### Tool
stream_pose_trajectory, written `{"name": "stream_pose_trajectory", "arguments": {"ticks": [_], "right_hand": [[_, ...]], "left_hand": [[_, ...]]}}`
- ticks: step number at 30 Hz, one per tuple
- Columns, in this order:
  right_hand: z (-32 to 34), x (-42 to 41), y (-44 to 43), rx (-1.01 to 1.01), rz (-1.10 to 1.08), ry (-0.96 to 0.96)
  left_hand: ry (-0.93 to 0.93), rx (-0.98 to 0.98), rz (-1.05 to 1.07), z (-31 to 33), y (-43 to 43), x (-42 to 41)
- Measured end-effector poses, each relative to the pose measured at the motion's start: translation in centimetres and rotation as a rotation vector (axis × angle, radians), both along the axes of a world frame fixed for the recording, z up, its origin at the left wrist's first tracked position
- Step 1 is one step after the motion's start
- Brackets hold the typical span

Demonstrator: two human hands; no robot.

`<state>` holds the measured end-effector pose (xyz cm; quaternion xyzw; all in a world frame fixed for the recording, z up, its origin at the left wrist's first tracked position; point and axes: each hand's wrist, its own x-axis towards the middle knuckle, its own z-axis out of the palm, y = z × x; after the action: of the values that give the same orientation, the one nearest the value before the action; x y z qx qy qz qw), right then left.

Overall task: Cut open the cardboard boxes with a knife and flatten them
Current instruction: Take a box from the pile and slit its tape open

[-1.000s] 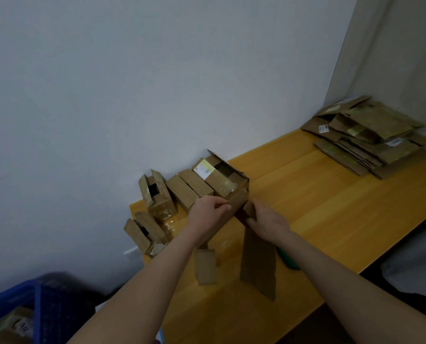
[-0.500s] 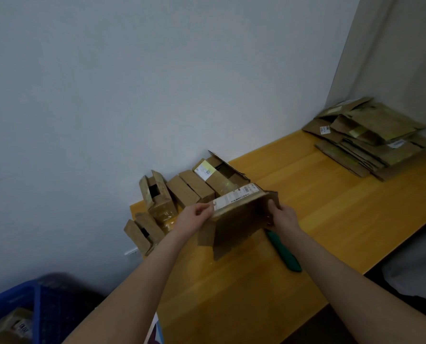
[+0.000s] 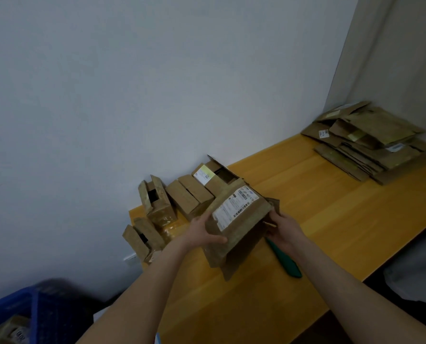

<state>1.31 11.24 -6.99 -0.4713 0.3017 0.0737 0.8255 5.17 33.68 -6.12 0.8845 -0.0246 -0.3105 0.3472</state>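
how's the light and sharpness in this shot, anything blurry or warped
Head view: dim, flat indoor light with only soft shadows; the blue crate at lower left is smeared by blur; the label on the held box shows its barcode but the print is too soft to read; the table and wall corner run slanted across the frame.

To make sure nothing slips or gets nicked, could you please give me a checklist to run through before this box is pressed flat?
1. Both hands on the labelled box: the left hand and right hand grip opposite sides. Ok.
2. Knife out of hand: it lies on the table below the right wrist. Ok.
3. Knife blade covered: its front end is hidden behind the box. Cannot tell.
4. Both box ends cut open: the lower flaps hang loose, the far end is unseen. Cannot tell.
5. Bare table between the box and the flattened pile. Ok.
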Motion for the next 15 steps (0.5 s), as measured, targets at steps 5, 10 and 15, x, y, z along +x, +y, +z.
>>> {"name": "stream_pose_trajectory", "arguments": {"ticks": [5, 10, 15], "right_hand": [[0.0, 0.4, 0.5, -0.117, -0.137, 0.034], [0.6, -0.1, 0.3, -0.084, -0.089, 0.005], [1.3, -0.4, -0.6, 0.000, -0.016, -0.007]], "left_hand": [[-0.402, 0.036, 0.203, 3.6, -3.1, 3.4], [-0.328, 0.109, 0.186, 4.6, -1.8, 2.9], [-0.129, -0.129, 0.245, 3.3, -1.2, 1.7]]}}
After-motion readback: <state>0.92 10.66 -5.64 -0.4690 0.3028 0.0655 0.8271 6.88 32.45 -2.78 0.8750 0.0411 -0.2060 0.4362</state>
